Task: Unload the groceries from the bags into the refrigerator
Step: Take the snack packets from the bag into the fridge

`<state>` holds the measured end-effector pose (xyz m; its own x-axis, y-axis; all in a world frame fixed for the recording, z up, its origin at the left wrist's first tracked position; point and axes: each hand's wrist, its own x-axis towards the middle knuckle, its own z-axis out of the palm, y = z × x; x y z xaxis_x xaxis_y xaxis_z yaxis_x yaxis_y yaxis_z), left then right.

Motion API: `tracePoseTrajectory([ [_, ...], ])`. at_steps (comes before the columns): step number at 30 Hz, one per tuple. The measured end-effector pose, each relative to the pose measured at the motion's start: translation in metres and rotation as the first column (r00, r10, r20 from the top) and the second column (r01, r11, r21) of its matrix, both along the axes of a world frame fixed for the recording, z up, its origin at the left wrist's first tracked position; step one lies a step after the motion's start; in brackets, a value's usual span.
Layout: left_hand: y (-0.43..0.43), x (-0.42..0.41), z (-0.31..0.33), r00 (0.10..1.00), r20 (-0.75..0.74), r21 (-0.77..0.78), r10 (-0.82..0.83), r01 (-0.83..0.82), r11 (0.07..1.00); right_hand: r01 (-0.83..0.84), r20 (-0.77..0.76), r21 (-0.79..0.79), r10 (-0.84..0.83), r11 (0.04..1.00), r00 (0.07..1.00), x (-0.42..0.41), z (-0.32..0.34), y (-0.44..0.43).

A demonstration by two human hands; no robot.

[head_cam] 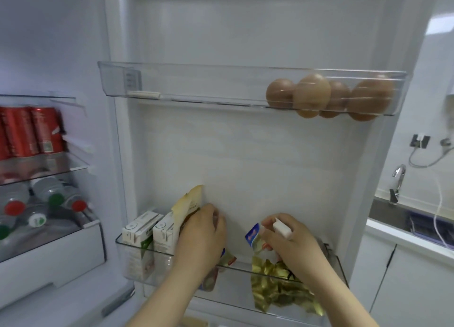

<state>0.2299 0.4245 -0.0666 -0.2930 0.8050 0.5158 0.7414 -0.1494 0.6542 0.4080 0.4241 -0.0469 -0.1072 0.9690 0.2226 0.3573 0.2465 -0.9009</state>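
Note:
Both my hands reach into the lower door bin [137, 275] of the open refrigerator. My left hand [201, 231] grips a yellowish pouch [188, 202] standing upright beside two small milk cartons [149, 231]. My right hand [290, 238] holds a small blue and white packet [253, 236] over the bin, with a white clip [282, 228] on a finger. A gold foil bag [277, 285] lies in the bin under that hand. Another small packet [227, 260] sits below my left wrist.
Several brown eggs [331, 96] sit in the upper door bin [196, 86]. Red cans [32, 130] stand on a fridge shelf at left, with water bottles [39, 204] lying below them. A counter, sink and tap [398, 182] are at the right.

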Motion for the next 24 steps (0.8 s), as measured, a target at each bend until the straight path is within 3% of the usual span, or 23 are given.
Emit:
tracePoseTrajectory([
  [4, -0.001, 0.001, 0.000, 1.000, 0.020, 0.072, -0.007, 0.006, 0.997, -0.048, 0.204, 0.033, 0.040, 0.998, 0.978, -0.011, -0.001, 0.009],
  [10, 0.001, 0.001, 0.000, 0.998, 0.056, 0.089, -0.010, 0.005, 0.996, -0.099, 0.377, -0.011, 0.096, 0.995, 0.921, -0.024, -0.001, 0.015],
  [16, 0.000, 0.001, 0.000, 0.999, 0.054, 0.096, -0.002, -0.004, 0.995, -0.135, 0.292, -0.041, 0.141, 0.990, 0.946, -0.014, -0.004, 0.009],
  [24, 0.001, 0.001, -0.001, 0.999, 0.040, 0.079, 0.004, -0.007, 0.997, -0.037, 0.141, 0.167, 0.013, 0.985, 0.990, 0.012, 0.000, 0.002],
])
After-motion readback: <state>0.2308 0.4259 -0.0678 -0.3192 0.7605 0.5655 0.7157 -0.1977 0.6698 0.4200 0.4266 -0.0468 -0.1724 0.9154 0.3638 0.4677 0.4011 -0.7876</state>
